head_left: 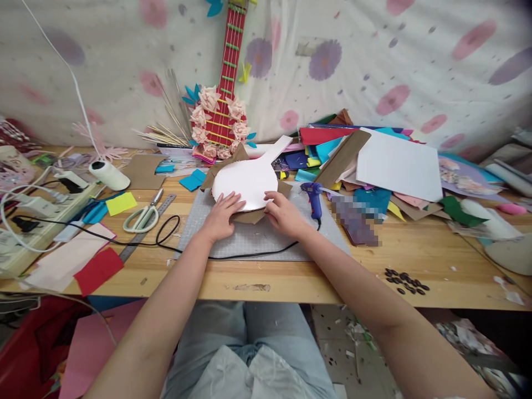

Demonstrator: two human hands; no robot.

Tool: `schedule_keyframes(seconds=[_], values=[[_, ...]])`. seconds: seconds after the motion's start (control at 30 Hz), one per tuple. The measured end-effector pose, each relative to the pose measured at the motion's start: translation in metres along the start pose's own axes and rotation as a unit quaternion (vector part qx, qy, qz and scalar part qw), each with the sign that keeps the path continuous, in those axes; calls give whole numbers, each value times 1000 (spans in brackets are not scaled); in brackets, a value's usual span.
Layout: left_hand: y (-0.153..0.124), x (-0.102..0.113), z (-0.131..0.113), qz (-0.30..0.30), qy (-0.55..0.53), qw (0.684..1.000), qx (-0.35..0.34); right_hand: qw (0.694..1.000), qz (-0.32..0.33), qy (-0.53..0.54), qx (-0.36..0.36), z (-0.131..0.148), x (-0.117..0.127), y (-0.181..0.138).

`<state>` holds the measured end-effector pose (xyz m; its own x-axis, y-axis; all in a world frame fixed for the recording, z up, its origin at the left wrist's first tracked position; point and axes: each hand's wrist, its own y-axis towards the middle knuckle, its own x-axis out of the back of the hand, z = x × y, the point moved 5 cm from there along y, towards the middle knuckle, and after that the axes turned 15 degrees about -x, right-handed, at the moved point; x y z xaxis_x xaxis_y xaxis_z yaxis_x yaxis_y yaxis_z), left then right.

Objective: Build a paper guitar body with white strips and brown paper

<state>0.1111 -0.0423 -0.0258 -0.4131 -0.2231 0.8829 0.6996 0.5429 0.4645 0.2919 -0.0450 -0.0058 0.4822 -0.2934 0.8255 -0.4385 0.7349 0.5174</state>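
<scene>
The white cutout (246,180), shaped like a round body with a short neck, is lying on a piece of brown cardboard (249,215) on the grey cutting mat (253,235), in the middle of the bench (332,271). Both hands are pressing on its near edge. The left hand (221,215) is lying flat, palm down, with the fingers spread a little and the fingertips resting on the white surface. The right hand (283,213) is more curved; its fingers are bent and touching the right part of the near edge, where the white shape meets the cardboard. Neither hand is closing around anything; they are only pushing down. Both forearms are reaching forward from the bottom of the view, bare, and coming together toward the cutout.

Just to the right of the right hand, a blue glue gun (313,197) is lying on the mat, and its black cable (233,256) is running along the near side of the mat. To the left, scissors (143,217) and a metal ruler (147,228) are lying close to each other. A red paper guitar (222,108) with pink flowers is leaning against the flowered cloth behind. At the right, a pile of coloured sheets (366,166) is covering the bench.
</scene>
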Motion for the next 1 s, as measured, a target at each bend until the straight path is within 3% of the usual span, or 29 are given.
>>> schedule_keyframes(seconds=[0.3,0.63,1.0], values=[[0,-6,9,-10,0,1000,1,992,82,69,-63,-7,-6,9],[5,-3,12,-79,-7,997,16,980,103,42,-167,-20,-9,22],[13,2,14,-63,22,996,55,960,82,-62,-259,-6,-8,28]])
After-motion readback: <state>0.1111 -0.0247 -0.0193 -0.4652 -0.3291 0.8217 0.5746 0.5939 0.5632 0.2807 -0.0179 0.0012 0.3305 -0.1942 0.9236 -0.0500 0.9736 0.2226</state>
